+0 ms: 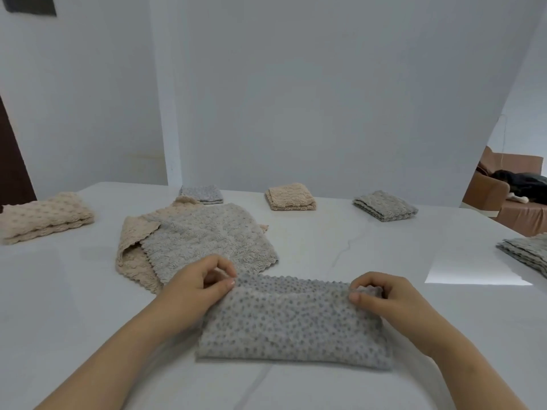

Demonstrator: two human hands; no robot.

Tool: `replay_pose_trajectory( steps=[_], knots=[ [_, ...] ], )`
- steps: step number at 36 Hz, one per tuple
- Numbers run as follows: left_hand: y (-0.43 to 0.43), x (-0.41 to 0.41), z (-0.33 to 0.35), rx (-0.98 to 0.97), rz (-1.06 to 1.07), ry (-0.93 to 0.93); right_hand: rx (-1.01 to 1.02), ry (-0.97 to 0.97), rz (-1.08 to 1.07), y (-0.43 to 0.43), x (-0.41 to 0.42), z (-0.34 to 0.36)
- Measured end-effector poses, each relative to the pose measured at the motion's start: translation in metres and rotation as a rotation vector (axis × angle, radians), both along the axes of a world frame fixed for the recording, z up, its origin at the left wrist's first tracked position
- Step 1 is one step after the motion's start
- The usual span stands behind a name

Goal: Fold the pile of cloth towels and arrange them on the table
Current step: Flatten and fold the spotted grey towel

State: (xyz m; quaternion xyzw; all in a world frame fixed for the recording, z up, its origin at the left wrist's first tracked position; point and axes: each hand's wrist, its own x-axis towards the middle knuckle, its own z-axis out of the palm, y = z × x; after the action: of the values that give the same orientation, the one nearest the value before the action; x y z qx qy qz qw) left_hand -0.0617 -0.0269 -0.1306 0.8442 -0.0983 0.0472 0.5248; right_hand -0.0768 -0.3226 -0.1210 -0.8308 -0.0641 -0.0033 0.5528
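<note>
A grey dotted towel point(293, 321) lies folded in half on the white table point(74, 306) right in front of me. My left hand point(198, 282) pinches its far left corner and my right hand point(381, 294) pinches its far right corner. Behind it lies the loose pile: a grey fluffy towel point(207, 235) spread over a beige towel point(133, 255). Folded towels stand around the table: beige point(44, 217) at far left, grey point(201, 193), beige point(290, 196) and grey point(384, 205) along the back, and grey point(527, 250) at the right edge.
A white wall stands behind the table. A brown sofa point(509, 196) with a dark thing lying on it shows past the table's far right corner. Bare table lies to both sides of my arms.
</note>
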Motion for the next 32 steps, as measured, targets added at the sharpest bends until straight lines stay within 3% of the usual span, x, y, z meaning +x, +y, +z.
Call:
replay_pose_trajectory(
  steps=[4,8,13,20,32],
  knots=[
    [-0.017,0.01,0.001,-0.127,0.119,-0.064,0.15,-0.003,-0.104,0.003,0.006,-0.005],
    [-0.02,0.018,-0.007,-0.036,0.138,-0.108,0.202,-0.01,-0.234,0.005,0.013,-0.013],
    [-0.016,0.019,-0.014,0.203,0.028,-0.034,-0.049,-0.094,-0.295,0.007,0.018,-0.02],
    [-0.018,0.018,-0.008,0.144,0.159,-0.205,-0.157,-0.141,-0.312,0.007,0.021,-0.022],
    [-0.02,0.031,-0.029,0.492,0.228,-0.255,-0.563,-0.191,-0.335,0.003,0.04,-0.038]
  ],
)
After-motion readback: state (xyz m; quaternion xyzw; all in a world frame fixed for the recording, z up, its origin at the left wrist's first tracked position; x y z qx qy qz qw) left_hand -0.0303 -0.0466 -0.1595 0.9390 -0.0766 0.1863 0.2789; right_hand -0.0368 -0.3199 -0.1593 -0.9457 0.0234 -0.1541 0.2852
